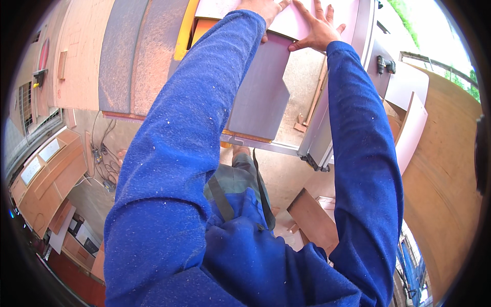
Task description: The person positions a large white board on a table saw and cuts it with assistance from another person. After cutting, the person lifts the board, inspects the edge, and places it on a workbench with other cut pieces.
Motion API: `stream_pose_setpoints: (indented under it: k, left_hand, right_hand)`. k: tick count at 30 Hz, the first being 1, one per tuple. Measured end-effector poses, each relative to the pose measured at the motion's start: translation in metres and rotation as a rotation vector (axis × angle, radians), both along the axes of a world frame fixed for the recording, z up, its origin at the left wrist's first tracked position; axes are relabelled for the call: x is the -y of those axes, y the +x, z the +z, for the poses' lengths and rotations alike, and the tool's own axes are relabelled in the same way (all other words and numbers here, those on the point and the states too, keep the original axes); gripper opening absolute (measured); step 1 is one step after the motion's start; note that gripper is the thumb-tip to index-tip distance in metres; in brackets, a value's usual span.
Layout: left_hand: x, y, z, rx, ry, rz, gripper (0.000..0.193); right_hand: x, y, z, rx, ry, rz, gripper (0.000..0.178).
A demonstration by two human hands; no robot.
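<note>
A pinkish-white flat panel [287, 24] lies at the top of the view across the grey metal table [260, 94] of a machine. My right hand [321, 29] rests on the panel with its fingers spread wide and its thumb near the panel's close edge. To its left, my left hand [260, 10] is also on the panel, fingers stretched out and one digit down at the near edge. The frame's top edge cuts off part of that hand. A yellow-edged part [185, 36] of the machine stands left of my left forearm.
A dusty grey and wood-toned surface [116, 61] extends left. A metal rail [353, 56] runs along the right, with a dark clamp-like fitting [384, 65] beyond it. Large brown boards [445, 169] stand at far right. Cables [102, 153] and wood offcuts [312, 217] lie on the floor.
</note>
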State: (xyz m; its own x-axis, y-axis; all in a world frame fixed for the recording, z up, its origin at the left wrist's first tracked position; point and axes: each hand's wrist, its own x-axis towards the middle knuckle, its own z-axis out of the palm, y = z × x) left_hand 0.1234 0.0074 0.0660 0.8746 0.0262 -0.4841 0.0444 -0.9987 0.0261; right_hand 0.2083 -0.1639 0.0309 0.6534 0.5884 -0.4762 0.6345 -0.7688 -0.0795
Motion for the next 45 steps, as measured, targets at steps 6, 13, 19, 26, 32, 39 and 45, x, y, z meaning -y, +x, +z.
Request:
stream_pose_setpoints:
  k: [6,13,19,26,32,39,45]
  left_hand:
    - [-0.002,0.002,-0.004,0.083,0.021,-0.008,0.141]
    - [-0.009,0.023,-0.012,0.085,0.043,-0.025,0.143]
    - [-0.014,0.042,-0.018,0.077,0.093,-0.086,0.147]
    - [-0.023,0.066,-0.025,0.100,0.094,-0.091,0.145]
    - [-0.029,0.085,-0.031,0.087,0.082,-0.072,0.144]
    - [-0.038,0.108,-0.042,0.172,0.066,-0.054,0.112]
    - [-0.040,0.125,-0.054,0.266,0.042,-0.001,0.081]
  right_hand:
    - [0.001,0.012,-0.009,0.029,0.045,0.029,0.153]
    - [-0.004,0.027,-0.012,0.056,0.034,0.034,0.152]
    - [-0.007,0.045,-0.018,0.073,0.110,0.074,0.154]
    - [-0.014,0.072,-0.018,0.047,0.105,0.068,0.153]
    - [-0.023,0.084,-0.012,0.049,0.026,0.048,0.153]
    - [-0.031,0.113,-0.010,0.038,0.060,0.067,0.155]
    - [-0.037,0.135,-0.013,0.014,0.112,0.108,0.158]
